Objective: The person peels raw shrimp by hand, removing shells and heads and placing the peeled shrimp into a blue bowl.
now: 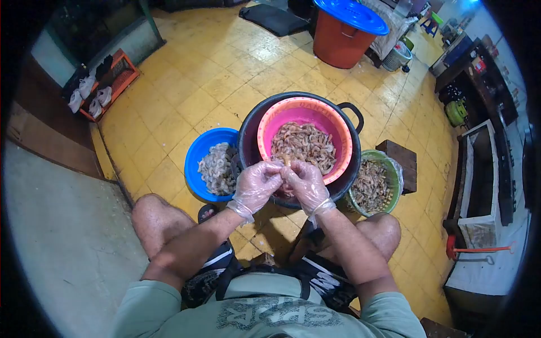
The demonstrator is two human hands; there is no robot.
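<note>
Both hands wear clear plastic gloves and meet above the near edge of a pink basin (344, 135) heaped with shrimp (304, 145). My left hand (258, 186) and my right hand (306, 183) have their fingers pinched together around a small shrimp (287, 160), mostly covered by the fingertips. Under the pink basin is a large black tub (252, 121). To the left, a blue basin (193, 174) contains pale grey peeled shrimp (217, 166). On the right, a green basket (393, 197) lined with plastic holds brownish shells or shrimp (372, 186).
A dark wooden block (401, 166) is beside the green basket. Farther back stands a red bin (341, 42) with a blue lid (355, 14). An orange shoe rack (121, 79) is at the upper left. My bent knees flank the basins.
</note>
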